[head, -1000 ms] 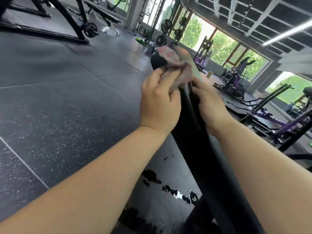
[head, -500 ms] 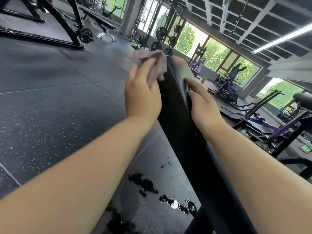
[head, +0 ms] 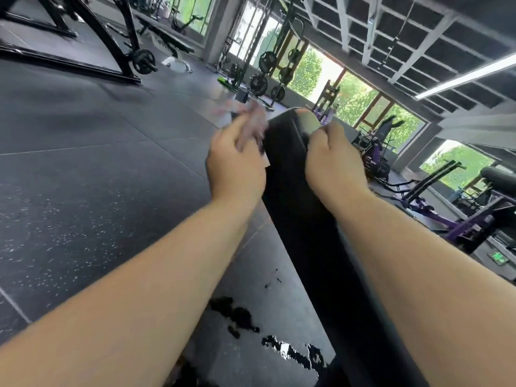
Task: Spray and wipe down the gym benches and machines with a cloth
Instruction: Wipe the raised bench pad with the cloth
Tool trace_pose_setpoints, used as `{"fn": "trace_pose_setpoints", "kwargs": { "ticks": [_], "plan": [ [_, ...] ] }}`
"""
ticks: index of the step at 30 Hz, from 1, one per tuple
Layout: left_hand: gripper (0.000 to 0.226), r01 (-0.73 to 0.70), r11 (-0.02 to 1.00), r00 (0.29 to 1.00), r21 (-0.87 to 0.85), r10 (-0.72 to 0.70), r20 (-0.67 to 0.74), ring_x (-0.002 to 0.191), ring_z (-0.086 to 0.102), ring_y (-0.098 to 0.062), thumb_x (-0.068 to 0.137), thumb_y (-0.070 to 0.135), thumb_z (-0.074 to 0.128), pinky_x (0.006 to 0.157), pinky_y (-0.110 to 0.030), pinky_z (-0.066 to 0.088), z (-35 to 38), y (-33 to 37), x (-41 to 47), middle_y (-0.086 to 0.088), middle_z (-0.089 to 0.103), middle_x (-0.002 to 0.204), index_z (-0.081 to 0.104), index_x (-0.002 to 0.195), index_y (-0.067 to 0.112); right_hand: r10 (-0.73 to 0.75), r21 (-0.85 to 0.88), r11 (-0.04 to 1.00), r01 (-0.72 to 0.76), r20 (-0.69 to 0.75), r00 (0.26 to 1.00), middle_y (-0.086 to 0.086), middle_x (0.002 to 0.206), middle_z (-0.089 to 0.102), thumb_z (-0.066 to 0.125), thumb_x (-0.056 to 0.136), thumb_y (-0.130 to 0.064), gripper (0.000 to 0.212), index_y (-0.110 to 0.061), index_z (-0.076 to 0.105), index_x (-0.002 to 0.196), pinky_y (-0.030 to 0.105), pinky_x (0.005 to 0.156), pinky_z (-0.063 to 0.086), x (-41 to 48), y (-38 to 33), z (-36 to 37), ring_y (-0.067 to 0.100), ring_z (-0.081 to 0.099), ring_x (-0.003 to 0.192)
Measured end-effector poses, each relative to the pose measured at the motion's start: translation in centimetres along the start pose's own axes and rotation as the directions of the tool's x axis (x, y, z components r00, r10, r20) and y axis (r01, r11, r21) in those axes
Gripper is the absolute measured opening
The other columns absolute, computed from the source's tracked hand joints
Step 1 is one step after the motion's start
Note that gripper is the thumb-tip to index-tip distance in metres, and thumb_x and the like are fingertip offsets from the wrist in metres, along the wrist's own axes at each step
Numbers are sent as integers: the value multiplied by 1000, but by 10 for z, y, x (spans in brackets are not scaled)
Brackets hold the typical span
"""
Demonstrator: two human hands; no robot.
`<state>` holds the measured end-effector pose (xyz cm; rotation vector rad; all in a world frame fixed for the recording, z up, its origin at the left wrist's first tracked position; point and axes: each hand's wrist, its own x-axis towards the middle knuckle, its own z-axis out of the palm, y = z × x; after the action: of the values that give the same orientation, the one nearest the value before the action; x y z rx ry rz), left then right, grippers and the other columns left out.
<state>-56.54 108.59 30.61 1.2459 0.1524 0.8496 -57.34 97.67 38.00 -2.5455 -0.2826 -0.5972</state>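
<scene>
A long black padded bench [head: 296,208] runs away from me up the middle of the view. My left hand [head: 236,163] grips a pinkish cloth [head: 251,122], blurred with motion, against the pad's left side near its far end. My right hand [head: 332,160] holds the pad's right edge with its fingers curled over it. No spray bottle shows.
Dark speckled rubber floor [head: 83,169] lies to the left, with wet patches [head: 237,314] close by the bench. A black rack with a plate [head: 143,61] stands at the far left, a plate tree [head: 265,76] by the windows, purple machines [head: 458,219] on the right.
My left hand with the cloth slid from the pad's top over to its left side and a little nearer. My right hand curled its fingers onto the right edge.
</scene>
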Motion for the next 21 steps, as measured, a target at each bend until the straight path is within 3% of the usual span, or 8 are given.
{"fn": "trace_pose_setpoints", "kwargs": {
  "ticks": [2,4,5,7,9,15,18,21],
  "plan": [
    [24,149,986,988,-79,-145,59,84,62,-42,94,26,48,73,-44,52,13,10,23,-6,62,79,70,103,29,15,40,999,-14,-47,999,4,92,60,32,99,-28,22,-24,48,114,32,69,34,4,-1,8,29,56,90],
    [25,254,957,966,-136,-247,71,87,66,-32,96,25,47,75,-40,52,21,9,15,-4,70,86,69,108,24,10,68,998,-4,-90,996,-4,82,58,33,99,-24,24,-27,52,112,31,61,32,3,1,12,24,55,84],
    [25,299,932,954,-204,-289,79,72,66,-24,97,23,47,66,-36,52,21,10,4,1,70,75,70,106,19,2,66,998,5,-104,995,-8,79,56,33,99,-23,25,-28,54,112,30,59,32,1,2,11,21,53,80],
    [28,357,895,934,-266,-342,101,42,42,-10,97,15,48,45,-23,36,15,7,-16,10,46,45,61,73,15,-7,57,998,13,-111,994,-8,77,56,33,98,-23,27,-28,54,113,30,59,32,0,1,10,19,54,76],
    [36,362,900,930,-241,-329,167,41,32,-10,98,13,49,41,-19,29,3,2,-22,7,36,45,49,62,10,-2,49,999,7,-106,994,0,83,61,33,98,-24,27,-27,54,114,32,64,36,-1,2,12,24,57,82],
    [28,375,905,905,-201,-310,291,63,54,-14,98,8,46,46,-17,39,2,-4,36,4,59,71,68,94,25,14,-18,1000,-16,-84,996,4,93,64,31,99,-27,28,-26,52,116,39,74,46,-2,1,14,29,59,90],
    [22,621,757,752,-206,-500,431,63,62,-18,100,29,54,48,-19,49,22,-5,58,-5,67,74,71,96,14,-77,-32,997,74,-110,991,-4,108,66,30,98,-37,33,-34,49,126,39,79,49,-7,-2,16,24,61,99],
    [34,737,646,627,-197,-545,557,50,61,-21,98,19,52,50,-22,49,26,-20,61,-7,63,53,60,67,8,-125,-15,992,124,-127,984,-18,105,60,31,92,-45,41,-41,49,128,33,82,47,-10,-3,18,15,60,102]
  ]
}}
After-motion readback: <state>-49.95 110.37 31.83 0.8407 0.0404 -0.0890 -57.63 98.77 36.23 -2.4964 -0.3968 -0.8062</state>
